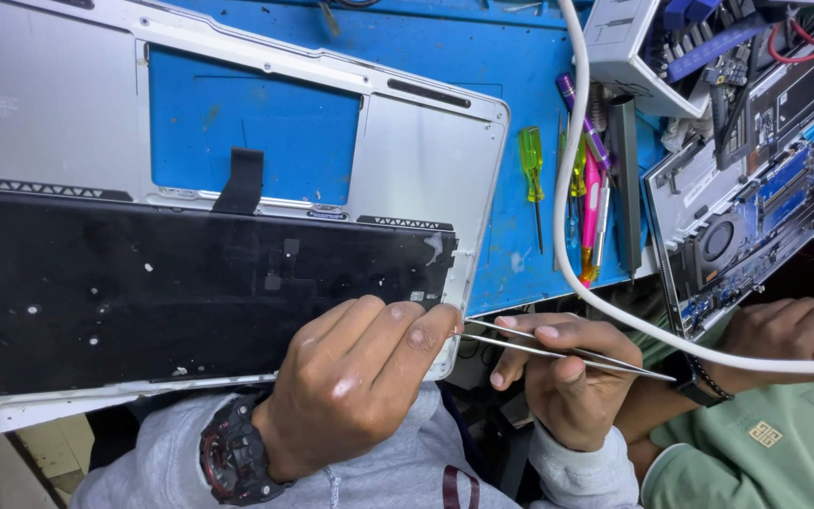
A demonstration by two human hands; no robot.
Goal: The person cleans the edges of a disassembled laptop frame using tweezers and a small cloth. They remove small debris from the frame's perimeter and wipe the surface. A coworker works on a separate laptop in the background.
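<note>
A silver laptop top case (426,141) lies upside down on a blue mat (520,85), with a black keyboard backing sheet (190,292) across it and a cut-out showing the mat. My left hand (350,386), with a dark wristwatch, grips the case's near right corner, fingertips on the black sheet's edge. My right hand (567,377) holds metal tweezers (558,349), whose tips point at that same corner beside my left fingertips.
Several screwdrivers (581,188) with yellow, pink and purple handles lie right of the case. A thick white cable (614,311) curves across them. An opened laptop (756,188) with a fan stands at right, where another person's hand (793,330) and green sleeve rest.
</note>
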